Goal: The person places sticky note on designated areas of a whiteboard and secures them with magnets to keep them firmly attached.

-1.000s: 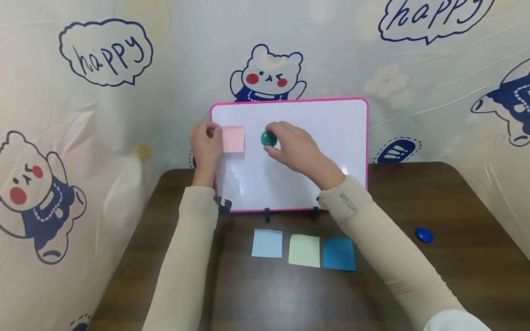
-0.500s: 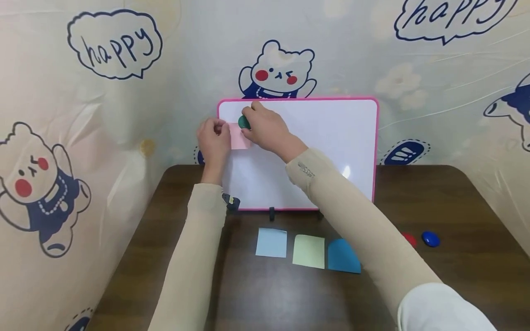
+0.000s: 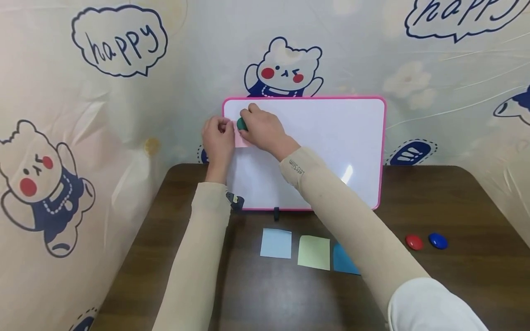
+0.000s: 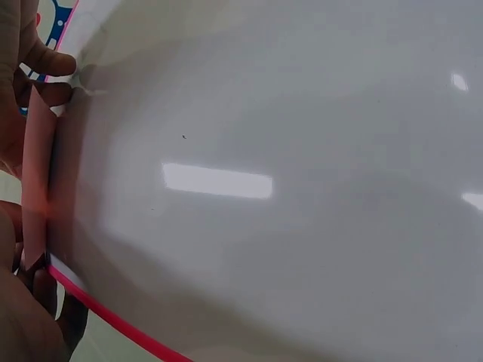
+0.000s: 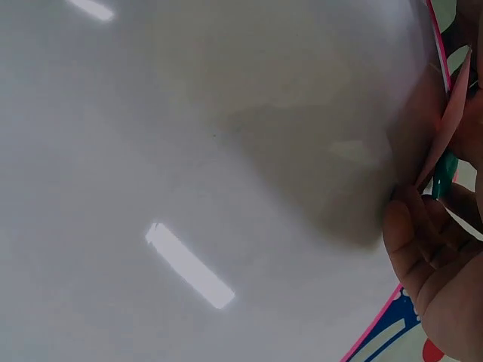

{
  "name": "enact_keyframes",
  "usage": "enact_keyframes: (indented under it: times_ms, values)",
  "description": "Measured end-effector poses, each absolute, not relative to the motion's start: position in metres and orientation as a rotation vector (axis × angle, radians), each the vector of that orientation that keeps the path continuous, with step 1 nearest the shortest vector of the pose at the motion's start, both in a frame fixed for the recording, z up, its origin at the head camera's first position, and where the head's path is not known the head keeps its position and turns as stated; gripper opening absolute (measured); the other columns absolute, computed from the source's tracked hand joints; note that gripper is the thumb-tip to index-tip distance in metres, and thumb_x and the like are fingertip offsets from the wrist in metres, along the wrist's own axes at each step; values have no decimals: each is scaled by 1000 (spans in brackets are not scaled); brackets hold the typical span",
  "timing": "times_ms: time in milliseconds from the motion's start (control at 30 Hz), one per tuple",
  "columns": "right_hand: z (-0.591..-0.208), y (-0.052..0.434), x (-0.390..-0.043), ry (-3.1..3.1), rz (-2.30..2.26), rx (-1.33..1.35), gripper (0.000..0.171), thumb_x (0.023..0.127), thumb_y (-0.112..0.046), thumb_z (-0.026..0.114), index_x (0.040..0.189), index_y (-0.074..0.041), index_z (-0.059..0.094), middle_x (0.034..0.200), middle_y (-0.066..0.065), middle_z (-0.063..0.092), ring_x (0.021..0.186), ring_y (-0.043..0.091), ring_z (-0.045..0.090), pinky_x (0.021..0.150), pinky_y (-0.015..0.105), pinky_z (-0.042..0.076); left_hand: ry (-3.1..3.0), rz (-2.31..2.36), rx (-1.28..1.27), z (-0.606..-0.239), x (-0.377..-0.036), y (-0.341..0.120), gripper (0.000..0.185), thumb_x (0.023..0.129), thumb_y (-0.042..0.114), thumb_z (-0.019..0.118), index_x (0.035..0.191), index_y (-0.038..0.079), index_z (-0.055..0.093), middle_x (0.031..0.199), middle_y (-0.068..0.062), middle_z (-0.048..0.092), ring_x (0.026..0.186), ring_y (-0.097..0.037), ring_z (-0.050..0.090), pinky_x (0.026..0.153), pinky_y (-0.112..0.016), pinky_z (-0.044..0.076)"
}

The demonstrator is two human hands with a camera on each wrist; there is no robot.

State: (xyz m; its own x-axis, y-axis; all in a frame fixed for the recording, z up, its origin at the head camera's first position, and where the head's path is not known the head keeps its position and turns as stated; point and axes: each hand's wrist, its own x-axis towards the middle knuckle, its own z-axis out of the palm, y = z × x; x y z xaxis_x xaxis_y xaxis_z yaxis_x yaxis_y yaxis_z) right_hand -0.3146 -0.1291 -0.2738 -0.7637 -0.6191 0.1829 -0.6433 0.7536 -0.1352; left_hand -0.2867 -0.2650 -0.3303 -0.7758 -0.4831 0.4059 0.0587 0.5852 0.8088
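Note:
My left hand (image 3: 218,145) pinches the left edge of a pink sticky note (image 3: 242,141) near the upper left of a whiteboard (image 3: 331,138) with a pink frame. In the right wrist view the note (image 5: 454,113) is seen edge-on, standing off the white surface. My right hand (image 3: 267,131) grips a round green magnet (image 3: 241,123) between thumb and fingers. The magnet overlaps the note's upper part in the head view, and the right fingers cover the note's right side. From the right wrist, the magnet (image 5: 445,173) shows right beside the paper.
On the dark wooden table (image 3: 248,299) lie a light blue note (image 3: 276,243), a pale green note (image 3: 313,252) and a darker blue note (image 3: 344,259) partly under the right sleeve. A red magnet (image 3: 414,242) and a blue magnet (image 3: 438,241) lie at the right. A printed cloth hangs behind.
My right hand has carried the green magnet left across the whiteboard onto the pink note's area. My left hand keeps its pinch. The red magnet has come into view from behind the sleeve.

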Motion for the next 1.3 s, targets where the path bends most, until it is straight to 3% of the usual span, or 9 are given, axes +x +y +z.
enact_keyframes:
  times_ms: [1000, 1300]
  values:
    - [-300, -123, -316, -2545, 274, 1034, 46, 101, -37, 62, 132, -3, 58, 112, 10, 52, 90, 17, 55, 83, 25, 51, -2178, -1240, 316, -329, -284, -263, 19, 103, 25, 60, 106, 7, 66, 99, -5, 54, 94, -19, 50, 79, -29, 43]
    - [-300, -104, -316, -2648, 313, 963, 50, 101, -40, 61, 135, -4, 58, 117, 10, 52, 98, 16, 55, 89, 25, 50, -2152, -1263, 356, -336, -280, -267, 19, 102, 26, 60, 111, 10, 65, 106, -4, 53, 95, -16, 51, 82, -26, 47]
